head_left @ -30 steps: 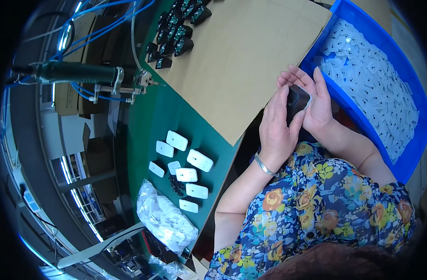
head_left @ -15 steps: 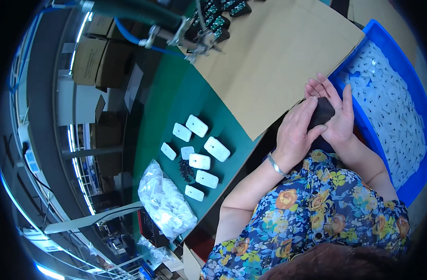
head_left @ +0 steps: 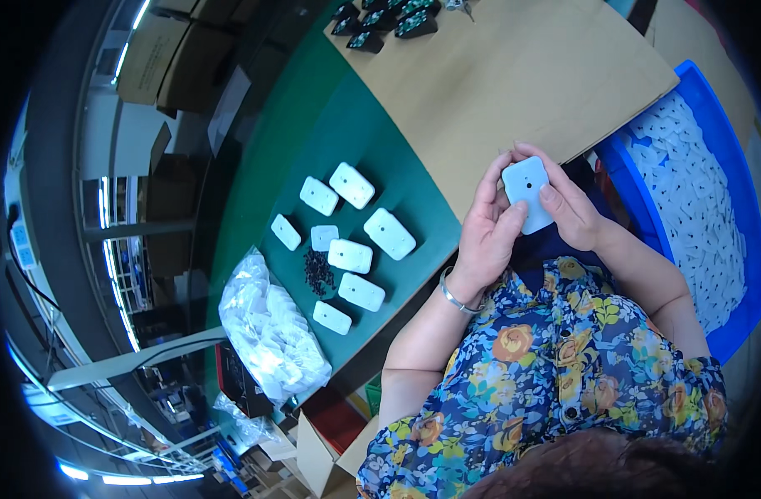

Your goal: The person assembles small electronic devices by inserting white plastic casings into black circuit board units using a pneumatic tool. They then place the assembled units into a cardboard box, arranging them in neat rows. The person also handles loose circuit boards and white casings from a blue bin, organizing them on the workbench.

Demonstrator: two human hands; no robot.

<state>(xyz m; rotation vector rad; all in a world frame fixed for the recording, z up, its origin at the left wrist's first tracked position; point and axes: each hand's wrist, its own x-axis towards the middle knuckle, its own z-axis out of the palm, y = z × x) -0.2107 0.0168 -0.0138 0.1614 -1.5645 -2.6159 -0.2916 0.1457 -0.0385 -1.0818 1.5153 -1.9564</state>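
Plate [head_left: 531, 198] right of worktop [head_left: 401, 191] | left hand [head_left: 487, 237] and right hand [head_left: 576, 214] pinch it | best press softly, evenly, off its dark spot [head_left: 529, 185]

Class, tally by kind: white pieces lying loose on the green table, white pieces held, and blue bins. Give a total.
Loose white pieces on green table: 8
White piece in left hand and right hand: 1
Blue bin: 1
Total: 10
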